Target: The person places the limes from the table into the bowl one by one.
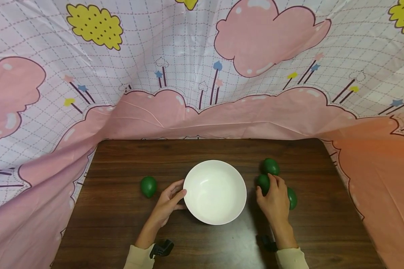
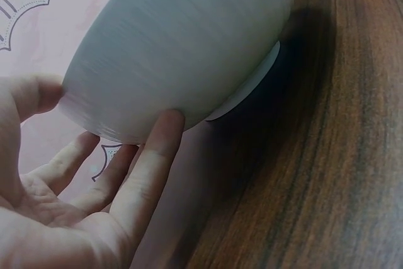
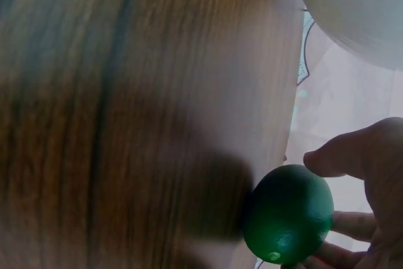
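A white bowl (image 1: 215, 192) stands on the wooden table. My left hand (image 1: 170, 201) holds its left side, thumb at the rim and fingertips against the outer wall (image 2: 189, 48). To the right of the bowl, my right hand (image 1: 275, 200) has its thumb and fingers curved around a green lime (image 1: 263, 183). In the right wrist view the lime (image 3: 288, 215) sits between the thumb and the fingers, close to the tabletop. A second lime (image 1: 271, 166) lies just beyond that hand, and a third lime (image 1: 291, 198) is partly hidden behind its right side.
Another green lime (image 1: 149, 186) lies left of the bowl, near the left hand. The brown table (image 1: 202, 243) ends at the back against a hanging patterned cloth (image 1: 202, 123), which also drapes along both sides.
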`<act>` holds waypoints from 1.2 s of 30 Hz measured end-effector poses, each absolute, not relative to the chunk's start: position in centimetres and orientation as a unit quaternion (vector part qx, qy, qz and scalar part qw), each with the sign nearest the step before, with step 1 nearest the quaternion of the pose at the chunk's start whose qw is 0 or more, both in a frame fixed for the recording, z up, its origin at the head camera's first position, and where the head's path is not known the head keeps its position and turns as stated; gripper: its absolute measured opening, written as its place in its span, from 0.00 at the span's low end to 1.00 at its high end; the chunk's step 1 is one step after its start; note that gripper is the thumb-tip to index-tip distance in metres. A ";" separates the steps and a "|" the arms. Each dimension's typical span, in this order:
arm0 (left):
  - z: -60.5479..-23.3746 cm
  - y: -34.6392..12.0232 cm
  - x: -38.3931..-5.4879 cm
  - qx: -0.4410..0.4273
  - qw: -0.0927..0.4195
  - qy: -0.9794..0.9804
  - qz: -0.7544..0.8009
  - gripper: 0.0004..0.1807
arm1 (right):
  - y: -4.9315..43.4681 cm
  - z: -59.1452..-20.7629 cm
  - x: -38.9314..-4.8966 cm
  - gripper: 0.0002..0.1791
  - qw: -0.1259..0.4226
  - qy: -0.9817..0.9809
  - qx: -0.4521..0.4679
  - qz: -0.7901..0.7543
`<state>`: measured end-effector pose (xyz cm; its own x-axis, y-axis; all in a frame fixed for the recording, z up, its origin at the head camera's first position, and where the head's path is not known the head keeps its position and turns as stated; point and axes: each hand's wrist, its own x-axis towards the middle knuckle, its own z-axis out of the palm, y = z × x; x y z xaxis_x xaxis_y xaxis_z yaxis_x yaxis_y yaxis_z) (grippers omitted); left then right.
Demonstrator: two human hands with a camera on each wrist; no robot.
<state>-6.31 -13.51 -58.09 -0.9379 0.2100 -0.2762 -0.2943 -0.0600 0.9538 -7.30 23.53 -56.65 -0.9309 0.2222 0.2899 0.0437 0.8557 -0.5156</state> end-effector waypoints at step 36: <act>-58.1 -13.5 -6.3 -0.038 0.174 0.654 0.736 0.29 | 24.2 -57.1 -7.6 0.32 0.135 -0.959 -0.061 0.242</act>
